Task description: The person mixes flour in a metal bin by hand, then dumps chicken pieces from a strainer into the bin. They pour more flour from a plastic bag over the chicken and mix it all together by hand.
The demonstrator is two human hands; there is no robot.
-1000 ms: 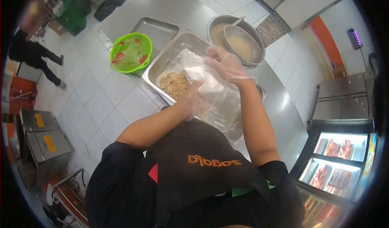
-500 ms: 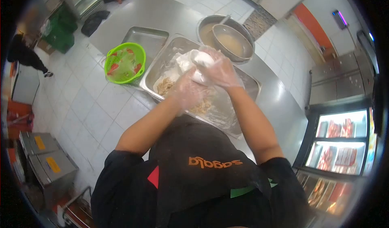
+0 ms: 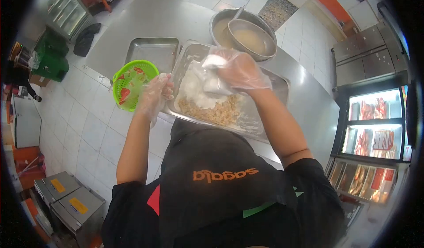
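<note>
From my end of the feed, the step in hand looks like working a bag of white powder over the food in the deep metal tray [image 3: 266, 97]. The plastic bag [image 3: 215, 85] hangs above the tray's middle, and a pale heap of powder [image 3: 191, 89] lies below and beside it, against chunky light-brown food [image 3: 216, 113] along the near side.

I judge that the next move calls for a steady hold on the bag, mouth kept over the tray, and the free hand coming in only if the bag needs support.

The right hand [image 3: 238, 70] is clamped on the bag, its gloved fingers folded around the upper part (I cannot make out each fingertip through the shiny plastic). The left hand [image 3: 154, 93], gloved too, holds nothing I can see: its fingers are loosely curled and a little apart, whitened at the tips, well clear of the bag. It hovers around the tray's left corner, just beside the green basket [image 3: 145, 64]; whether it touches either one, I cannot tell.

Beyond the right hand, a large metal bowl [image 3: 211, 25] stands on the steel table [image 3: 185, 16], with a smaller handled vessel [image 3: 267, 49] set inside it.
</note>
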